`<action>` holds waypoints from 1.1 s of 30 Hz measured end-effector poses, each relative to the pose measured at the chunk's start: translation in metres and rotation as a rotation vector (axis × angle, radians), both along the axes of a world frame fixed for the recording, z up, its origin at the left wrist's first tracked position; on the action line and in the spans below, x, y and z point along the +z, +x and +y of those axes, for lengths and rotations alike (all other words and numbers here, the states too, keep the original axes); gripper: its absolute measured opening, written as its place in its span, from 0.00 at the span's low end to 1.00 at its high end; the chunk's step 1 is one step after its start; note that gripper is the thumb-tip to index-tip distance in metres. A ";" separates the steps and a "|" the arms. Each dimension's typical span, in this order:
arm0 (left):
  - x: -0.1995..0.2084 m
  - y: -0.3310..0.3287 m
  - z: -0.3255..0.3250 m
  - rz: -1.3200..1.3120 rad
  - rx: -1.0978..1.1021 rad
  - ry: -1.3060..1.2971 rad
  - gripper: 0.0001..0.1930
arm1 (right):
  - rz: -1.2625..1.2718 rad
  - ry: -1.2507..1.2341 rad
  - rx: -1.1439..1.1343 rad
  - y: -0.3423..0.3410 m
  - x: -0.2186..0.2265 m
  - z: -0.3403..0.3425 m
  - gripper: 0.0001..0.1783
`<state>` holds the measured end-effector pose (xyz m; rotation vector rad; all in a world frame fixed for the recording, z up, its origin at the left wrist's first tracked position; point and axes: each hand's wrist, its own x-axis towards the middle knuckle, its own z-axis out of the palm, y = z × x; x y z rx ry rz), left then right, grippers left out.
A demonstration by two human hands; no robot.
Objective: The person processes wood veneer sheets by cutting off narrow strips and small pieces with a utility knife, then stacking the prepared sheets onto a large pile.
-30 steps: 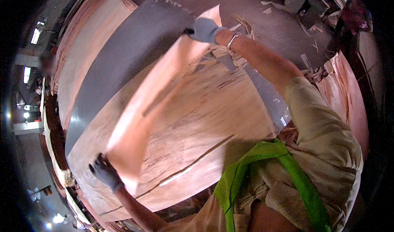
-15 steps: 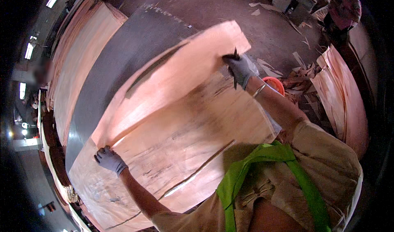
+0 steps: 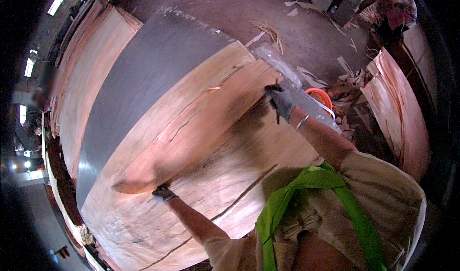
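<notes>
A thin sheet of wood veneer (image 3: 201, 127) is lifted and bowed above a larger veneer sheet (image 3: 230, 175) that lies on the dark table. My left hand (image 3: 164, 194), in a grey glove with dark fingertips, is closed on the near left corner of the lifted veneer. At its right end my right hand (image 3: 280, 100), gloved the same way, grips the near edge, with the fingers partly in shadow. A long dark split runs through the lower sheet near my body, and another crack shows beyond the lifted piece.
The dark tabletop (image 3: 139, 69) shows beyond the sheets. A tall veneer stack (image 3: 96, 74) stands at the far left. To the right are an orange bucket (image 3: 320, 98), clear plastic (image 3: 282, 67), and curled veneer sheets (image 3: 395, 108). Wood scraps (image 3: 270, 33) litter the floor.
My left hand has moved right and nearer, drawing the lifted veneer's left end along. My right hand has come slightly lower. The far part of the lower sheets is now uncovered.
</notes>
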<state>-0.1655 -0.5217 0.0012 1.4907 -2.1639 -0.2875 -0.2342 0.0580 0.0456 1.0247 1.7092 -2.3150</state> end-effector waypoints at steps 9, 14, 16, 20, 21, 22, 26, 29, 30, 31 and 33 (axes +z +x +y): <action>-0.051 -0.050 -0.042 0.702 -0.017 0.750 0.03 | 0.005 0.102 -0.140 -0.042 -0.031 0.069 0.07; 0.032 -0.078 -0.181 0.885 -0.760 0.503 0.04 | 0.180 0.027 0.253 -0.086 0.006 0.058 0.07; 0.052 -0.165 -0.078 1.119 -0.570 0.936 0.07 | 0.199 0.034 0.213 -0.078 0.002 0.105 0.07; 0.124 -0.164 -0.112 0.740 -0.926 0.295 0.13 | 0.290 -0.163 0.189 -0.080 0.037 0.117 0.06; 0.125 -0.159 -0.115 0.742 -0.911 0.326 0.13 | 0.285 -0.133 0.218 -0.077 0.042 0.117 0.06; 0.125 -0.155 -0.118 0.743 -0.898 0.359 0.12 | 0.225 -0.110 0.276 -0.072 0.045 0.116 0.07; 0.084 -0.149 -0.090 0.968 -0.538 0.966 0.09 | 0.113 0.116 0.326 -0.062 0.016 0.101 0.08; 0.050 -0.152 -0.054 0.895 -0.431 0.885 0.10 | 0.109 0.643 0.549 -0.062 -0.020 0.108 0.08; 0.041 -0.148 -0.055 0.916 -0.423 0.889 0.12 | 0.086 0.889 0.687 -0.067 -0.024 0.104 0.09; 0.031 -0.149 -0.055 0.922 -0.369 0.867 0.13 | 0.057 1.146 0.806 -0.069 -0.028 0.105 0.10; 0.010 -0.152 -0.053 0.929 -0.269 0.829 0.17 | 0.099 1.461 0.923 -0.074 -0.061 0.114 0.11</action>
